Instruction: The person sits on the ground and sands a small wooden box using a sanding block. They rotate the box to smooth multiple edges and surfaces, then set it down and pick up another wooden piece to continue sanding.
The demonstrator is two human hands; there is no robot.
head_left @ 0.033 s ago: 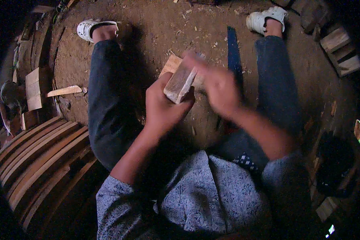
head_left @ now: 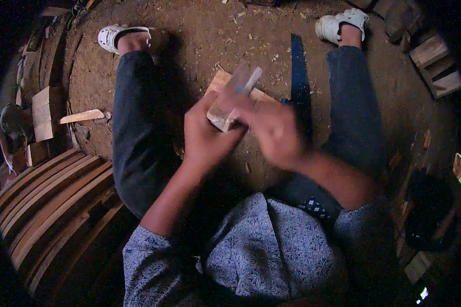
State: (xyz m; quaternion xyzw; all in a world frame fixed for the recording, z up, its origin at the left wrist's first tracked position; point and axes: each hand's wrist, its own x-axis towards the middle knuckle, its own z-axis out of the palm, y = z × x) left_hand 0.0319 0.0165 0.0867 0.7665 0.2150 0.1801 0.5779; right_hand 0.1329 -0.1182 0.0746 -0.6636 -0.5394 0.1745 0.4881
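Observation:
A greyish wooden block (head_left: 243, 75) with a pale edge stands slanted in front of me. My left hand (head_left: 207, 133) is wrapped round its near end. Over the top of the block lies my right hand (head_left: 274, 125), fingers curled and smeared by motion. A small blue spot shows by its fingers, but what it grips I cannot make out. Under and behind the block there is a lighter wooden board (head_left: 218, 82), mostly covered by the block and my hands. To the right of my right hand, a long dark blue tapered blade (head_left: 299, 66) like a handsaw's lies on the ground.
Wood chips are scattered over the dirt floor (head_left: 261, 25). Curved-looking stacked wooden slats (head_left: 56, 199) are at the lower left, with a pale wood piece (head_left: 82, 116) and a block (head_left: 43, 112) beyond. More wood pieces (head_left: 430, 51) lie at the far right. My legs are spread on both sides.
My right hand has slid along the block from its far end toward me and to the left, uncovering the far end. The left hand and block have barely shifted.

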